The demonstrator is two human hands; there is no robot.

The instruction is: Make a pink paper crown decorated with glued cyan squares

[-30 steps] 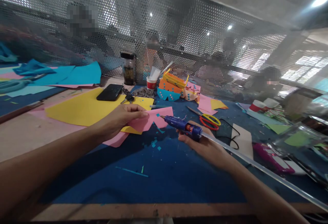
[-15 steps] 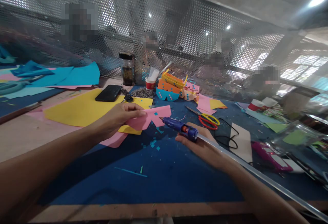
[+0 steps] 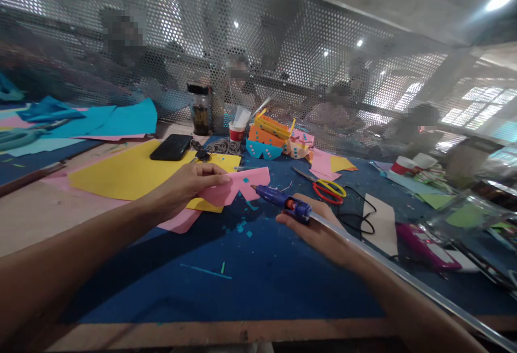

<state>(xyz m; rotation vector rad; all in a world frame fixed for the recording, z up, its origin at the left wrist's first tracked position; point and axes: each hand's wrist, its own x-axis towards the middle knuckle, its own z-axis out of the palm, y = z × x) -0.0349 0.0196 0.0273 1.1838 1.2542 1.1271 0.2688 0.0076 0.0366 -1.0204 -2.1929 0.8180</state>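
Pinched in my left hand (image 3: 205, 178) is a pink paper cutout (image 3: 230, 190) with a notched lower edge, shaped like paper glasses. One small blue square shows on it near the notch. My right hand (image 3: 311, 224) is wrapped round a purple hot glue gun (image 3: 283, 200), with a long clear glue stick (image 3: 379, 260) running out of its back. The gun's nozzle points left and sits at the right part of the pink cutout; whether it touches I cannot tell. Below the cutout, small blue paper squares (image 3: 242, 226) lie scattered on the blue mat (image 3: 283, 283).
Scissors (image 3: 325, 187) and a black cord lie right of centre. Finished-looking paper glasses (image 3: 264, 149), a paper cup (image 3: 236, 131), a jar (image 3: 200, 111) and a phone (image 3: 172, 147) stand or lie behind. Yellow paper (image 3: 121, 175) spreads left. People sit beyond a perforated metal screen (image 3: 283, 35).
Hardly anything differs. Both hands, the pink cutout and the glue gun keep nearly the same positions.
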